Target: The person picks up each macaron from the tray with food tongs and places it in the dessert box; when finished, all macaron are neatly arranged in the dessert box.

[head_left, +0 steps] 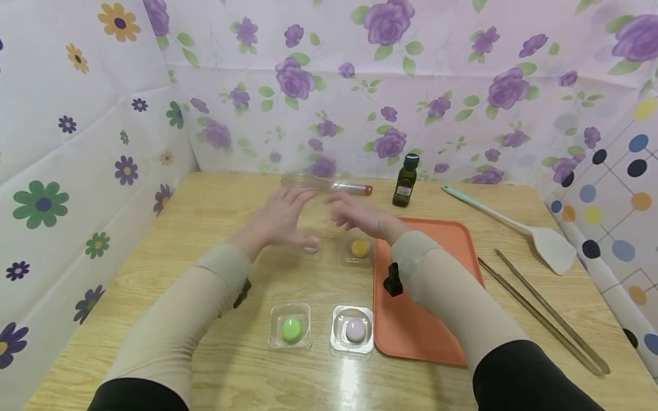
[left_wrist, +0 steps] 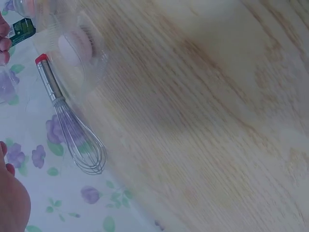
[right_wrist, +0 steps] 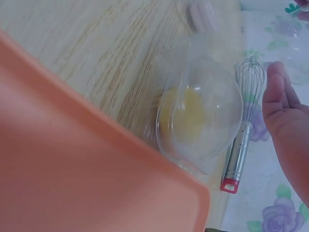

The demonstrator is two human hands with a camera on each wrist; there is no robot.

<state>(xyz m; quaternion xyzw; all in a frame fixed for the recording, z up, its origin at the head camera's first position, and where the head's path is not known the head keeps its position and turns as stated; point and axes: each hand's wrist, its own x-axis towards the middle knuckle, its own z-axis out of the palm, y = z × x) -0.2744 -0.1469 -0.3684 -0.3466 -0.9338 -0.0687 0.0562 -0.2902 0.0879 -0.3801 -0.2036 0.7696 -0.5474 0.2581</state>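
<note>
My left hand [head_left: 280,220] hovers above the wooden table, its thumb stretched out over a small pink round piece [left_wrist: 76,47] in a clear plastic container. My right hand [head_left: 360,214] hangs opposite it, fingers loosely bent, beside a yellow round piece [head_left: 360,248] in another clear container [right_wrist: 231,116]. A faint, see-through shape [right_wrist: 295,60] shows between the hands; I cannot tell what it is or whether either hand touches it. Nearer me stand a green piece [head_left: 292,330] and a pale lilac piece [head_left: 356,330], each in a clear container.
Behind the hands lies a whisk [head_left: 354,188], with a dark green bottle [head_left: 405,181] to its right. An orange tray [head_left: 426,337] sits under the right forearm. Farther right are a white spatula [head_left: 554,249] and metal tongs [head_left: 545,317]. Patterned cloths [head_left: 329,114] surround the table.
</note>
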